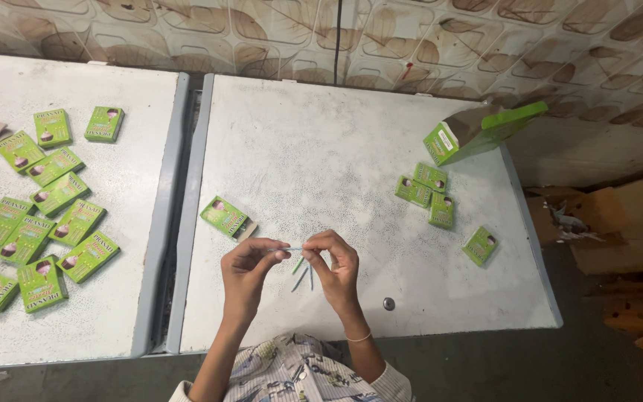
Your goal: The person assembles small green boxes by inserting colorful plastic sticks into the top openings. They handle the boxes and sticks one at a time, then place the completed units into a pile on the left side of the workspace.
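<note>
My left hand (247, 269) and my right hand (334, 266) meet over the near part of a white metal table (321, 149). Together they pinch a few thin sticks (301, 272), some green, some pale; one lies level between the fingertips and the others hang down. A small green box (226, 217), slid partly open, lies on the table just left of my left hand.
Several small green boxes (431, 191) lie at the table's right, with a larger open green carton (478, 130) behind them. A second white table (53, 223) on the left carries several more green boxes. Torn brown cardboard (604, 223) lies on the floor at right.
</note>
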